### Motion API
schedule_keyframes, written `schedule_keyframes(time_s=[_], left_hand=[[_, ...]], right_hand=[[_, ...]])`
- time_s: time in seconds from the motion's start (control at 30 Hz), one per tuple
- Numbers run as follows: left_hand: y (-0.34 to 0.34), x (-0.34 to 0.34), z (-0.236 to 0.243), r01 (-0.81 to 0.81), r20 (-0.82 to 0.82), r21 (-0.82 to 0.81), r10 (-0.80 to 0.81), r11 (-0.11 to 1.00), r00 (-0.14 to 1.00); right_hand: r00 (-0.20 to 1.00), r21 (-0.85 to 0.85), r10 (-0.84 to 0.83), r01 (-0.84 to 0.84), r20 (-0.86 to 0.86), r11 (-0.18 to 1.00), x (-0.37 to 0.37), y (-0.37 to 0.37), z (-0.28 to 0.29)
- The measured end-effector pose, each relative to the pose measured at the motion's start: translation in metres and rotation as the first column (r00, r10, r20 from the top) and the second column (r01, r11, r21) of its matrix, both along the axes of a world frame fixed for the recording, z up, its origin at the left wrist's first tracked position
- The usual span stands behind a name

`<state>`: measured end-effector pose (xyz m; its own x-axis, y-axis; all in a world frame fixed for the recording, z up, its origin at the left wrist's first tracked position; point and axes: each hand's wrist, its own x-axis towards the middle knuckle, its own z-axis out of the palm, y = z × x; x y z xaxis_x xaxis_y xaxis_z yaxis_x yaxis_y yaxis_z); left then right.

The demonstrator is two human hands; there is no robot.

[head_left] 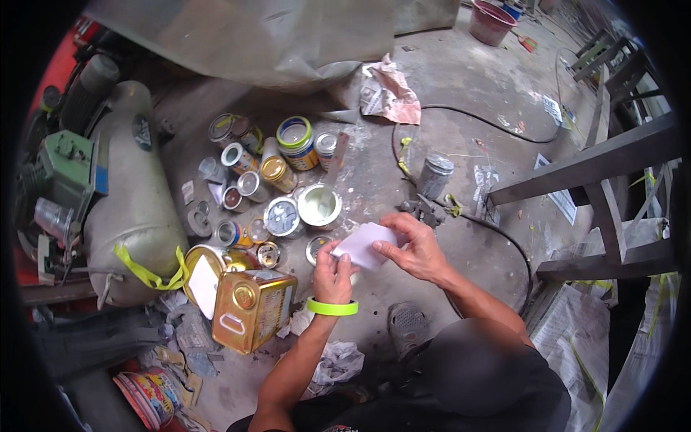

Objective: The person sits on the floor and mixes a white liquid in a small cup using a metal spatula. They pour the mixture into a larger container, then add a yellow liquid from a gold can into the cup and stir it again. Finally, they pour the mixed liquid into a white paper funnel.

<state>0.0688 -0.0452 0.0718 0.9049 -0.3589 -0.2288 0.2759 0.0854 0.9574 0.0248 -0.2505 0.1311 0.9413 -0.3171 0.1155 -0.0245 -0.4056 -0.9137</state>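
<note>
Both my hands hold a thin, pale lilac-white sheet [366, 245], too plain to tell whether it is paper or plastic. My left hand [333, 277], with a bright green wristband [332, 308], grips its lower left edge between thumb and fingers. At the sheet's right end, my right hand [414, 248] pinches it, thumb on top. Just beyond my hands stands an open can of whitish paint [319, 205], beside a grey-smeared can [283, 217]. A small round tin [317, 249] sits close to my left fingers.
Several paint cans surround a gold-lidded can [278, 173]. A square gold tin [252, 306] stands left, near a grey tank [129, 194]. Beyond my right hand are a silver spray-gun cup [435, 177] and a black hose [497, 225]. Dark metal frames [590, 158] rise at right.
</note>
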Motion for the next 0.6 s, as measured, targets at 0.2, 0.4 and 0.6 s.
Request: schedule_keyframes(time_s=[0.2, 0.4, 0.6], left_hand=[[-0.015, -0.068, -0.060, 0.394, -0.162, 0.178, -0.368, 0.902, 0.916], [-0.025, -0.143, -0.134, 0.226, 0.028, 0.710, -0.348, 0.666, 0.937], [-0.058, -0.125, -0.050, -0.031, 0.454, 0.611, -0.318, 0.791, 0.832]], right_hand=[[0.845, -0.076, -0.500, 0.495, -0.191, 0.866, -0.021, -0.090, -0.075], [0.793, 0.158, -0.245, 0.391, -0.558, 0.907, -0.040, -0.109, -0.189], [0.710, 0.028, -0.349, 0.461, -0.612, 0.887, -0.034, -0.076, -0.193]])
